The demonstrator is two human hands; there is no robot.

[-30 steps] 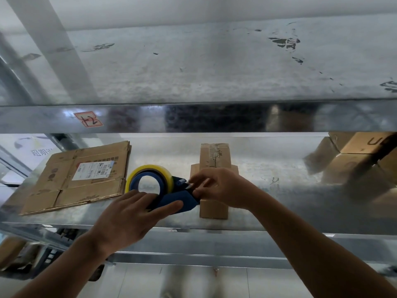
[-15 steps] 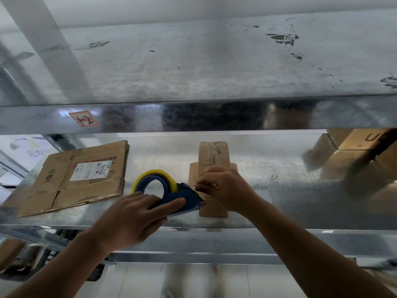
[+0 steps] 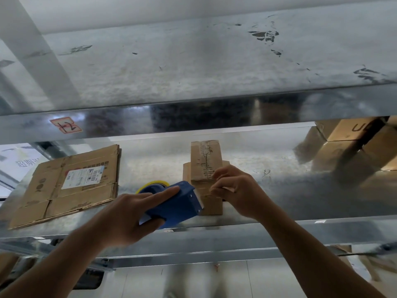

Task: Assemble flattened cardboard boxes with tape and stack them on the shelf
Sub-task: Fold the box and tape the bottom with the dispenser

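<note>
Left hand (image 3: pixel 129 214) grips tape dispenser (image 3: pixel 180 203) just beside box (image 3: pixel 206 155). Right hand (image 3: pixel 234 190) pinches box's near end. Box runs lengthwise away from both hands

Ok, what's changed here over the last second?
The left hand swung the blue tape dispenser rightward up to the small box, its yellow roll now mostly hidden. The right hand shifted from the dispenser's mouth onto the box's near end, fingers curled. The flattened cardboard and the box stayed put.
</note>
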